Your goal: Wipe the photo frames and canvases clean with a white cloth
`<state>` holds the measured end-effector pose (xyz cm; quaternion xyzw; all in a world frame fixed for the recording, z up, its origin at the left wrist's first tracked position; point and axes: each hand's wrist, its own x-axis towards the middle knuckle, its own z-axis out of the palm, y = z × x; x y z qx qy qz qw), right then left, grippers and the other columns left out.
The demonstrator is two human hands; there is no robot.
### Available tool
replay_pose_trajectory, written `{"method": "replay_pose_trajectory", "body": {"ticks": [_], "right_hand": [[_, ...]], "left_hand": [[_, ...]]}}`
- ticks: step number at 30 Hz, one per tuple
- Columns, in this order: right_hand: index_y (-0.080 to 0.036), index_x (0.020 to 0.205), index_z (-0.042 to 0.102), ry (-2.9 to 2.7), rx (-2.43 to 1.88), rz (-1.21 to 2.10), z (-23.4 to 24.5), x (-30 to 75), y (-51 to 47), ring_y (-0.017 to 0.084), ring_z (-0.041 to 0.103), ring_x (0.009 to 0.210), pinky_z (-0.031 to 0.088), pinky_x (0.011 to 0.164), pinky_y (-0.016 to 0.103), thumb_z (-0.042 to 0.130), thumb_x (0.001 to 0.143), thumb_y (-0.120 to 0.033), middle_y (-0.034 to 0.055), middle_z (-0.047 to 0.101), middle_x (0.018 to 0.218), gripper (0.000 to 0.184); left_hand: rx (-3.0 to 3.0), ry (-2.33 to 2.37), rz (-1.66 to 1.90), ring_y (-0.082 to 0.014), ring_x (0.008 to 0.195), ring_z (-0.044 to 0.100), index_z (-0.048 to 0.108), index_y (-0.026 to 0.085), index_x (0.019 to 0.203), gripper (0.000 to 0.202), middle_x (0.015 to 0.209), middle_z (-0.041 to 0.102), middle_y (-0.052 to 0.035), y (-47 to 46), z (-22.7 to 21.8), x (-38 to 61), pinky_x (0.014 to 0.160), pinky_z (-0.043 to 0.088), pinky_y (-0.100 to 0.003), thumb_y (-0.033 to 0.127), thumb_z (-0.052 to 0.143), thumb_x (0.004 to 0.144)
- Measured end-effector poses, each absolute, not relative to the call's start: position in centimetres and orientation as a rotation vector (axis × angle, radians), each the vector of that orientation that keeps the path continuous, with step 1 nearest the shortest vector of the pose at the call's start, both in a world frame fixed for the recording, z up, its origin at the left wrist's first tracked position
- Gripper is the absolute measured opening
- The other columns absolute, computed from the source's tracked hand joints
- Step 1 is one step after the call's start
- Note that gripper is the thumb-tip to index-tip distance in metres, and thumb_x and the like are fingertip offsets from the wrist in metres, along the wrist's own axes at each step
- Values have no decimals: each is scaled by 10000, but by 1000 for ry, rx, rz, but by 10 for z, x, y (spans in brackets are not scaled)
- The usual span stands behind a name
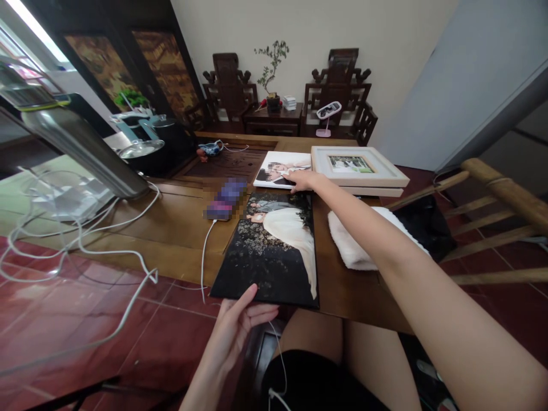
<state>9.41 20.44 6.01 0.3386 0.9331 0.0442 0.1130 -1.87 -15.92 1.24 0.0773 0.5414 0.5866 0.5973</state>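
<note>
My left hand [242,319] grips the near edge of a dark photo album [274,257], thumb on top and fingers underneath. The cover shows a person in a suit and a long white gown. It lies on the wooden table, its near end reaching the table's front edge. Beyond it is a white-bordered photo album [268,165] with a picture of people on it. My right hand [305,180] rests on this album's near right part, fingers stretched out over it. To the right, a pale wooden picture frame [319,162] stands on another flat pale piece.
A phone [226,198] with a white cable lies left of the dark album. A folded white towel [353,242] sits under my right forearm. On the left are a steel bottle [85,137] and tangled cables [128,251]. A wooden chair [496,177] stands at right.
</note>
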Motion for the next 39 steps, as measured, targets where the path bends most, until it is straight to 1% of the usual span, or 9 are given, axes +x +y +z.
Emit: {"method": "replay_pose_trajectory", "body": {"ticks": [11, 16, 19, 21, 25, 31, 34, 37, 39], "right_hand": [[-148, 1420, 391, 2739, 1077, 75, 60, 93, 205, 337, 527, 1186, 460, 913, 421, 680, 781, -360, 189, 489, 1388, 733], [-223, 1455, 341, 2769, 1120, 52, 81, 127, 208, 374, 425, 1277, 371, 1005, 519, 736, 707, -445, 140, 470, 1419, 875], [-219, 1469, 308, 2764, 1217, -62, 85, 154, 208, 402, 348, 1325, 310, 1049, 562, 830, 578, -401, 146, 381, 1482, 1049], [-197, 1471, 301, 2770, 1258, -145, 81, 167, 207, 384, 316, 1351, 307, 1075, 513, 843, 560, -341, 152, 281, 1532, 1070], [-188, 1466, 308, 2798, 1282, -185, 71, 170, 203, 350, 286, 1376, 309, 1087, 453, 817, 608, -307, 153, 235, 1549, 1004], [-208, 1434, 363, 2813, 1357, -226, 78, 165, 192, 375, 268, 1379, 272, 1082, 554, 802, 628, -267, 151, 245, 1546, 920], [-190, 1395, 410, 3064, 1396, -231, 91, 173, 160, 336, 317, 1366, 253, 1085, 577, 689, 752, -237, 150, 349, 1500, 703], [-172, 1204, 558, 3455, 1506, -411, 101, 193, 95, 250, 596, 1107, 439, 970, 441, 525, 883, -249, 115, 660, 1167, 332], [-194, 1060, 595, 3531, 1515, -524, 101, 214, 42, 212, 664, 889, 508, 841, 380, 512, 901, -268, 55, 709, 924, 194]], "left_hand": [[163, 1261, 1398, -310, 617, 721, 522, 138, 948, 363, 758, 704, -36, -159, 10, -19, 599, 633, -428, 99, 742, 662], [169, 1253, 1411, -301, 610, 721, 552, 127, 910, 333, 749, 705, -37, -160, 7, -20, 601, 634, -418, 116, 757, 648], [170, 1245, 1412, -297, 609, 721, 569, 124, 874, 305, 731, 703, -40, -160, 6, -20, 603, 633, -408, 129, 767, 642], [176, 1235, 1412, -298, 611, 721, 578, 125, 880, 316, 735, 705, -43, -160, 6, -20, 602, 632, -408, 140, 777, 635], [186, 1223, 1442, -298, 618, 722, 594, 136, 910, 365, 796, 710, -32, -159, 6, -21, 604, 631, -421, 155, 797, 608], [201, 1249, 1460, -295, 593, 717, 589, 153, 876, 390, 787, 708, 1, -159, 5, -20, 600, 629, -439, 135, 813, 557], [209, 1247, 1492, -272, 578, 714, 578, 167, 880, 380, 768, 709, 14, -159, 3, -20, 603, 629, -431, 136, 803, 576], [199, 1222, 1551, -234, 573, 711, 573, 174, 870, 360, 754, 710, 24, -158, -1, -21, 616, 630, -393, 126, 794, 590], [182, 1221, 1576, -214, 598, 716, 588, 183, 926, 376, 790, 717, 24, -157, -1, -20, 641, 631, -379, 119, 783, 611]]}}
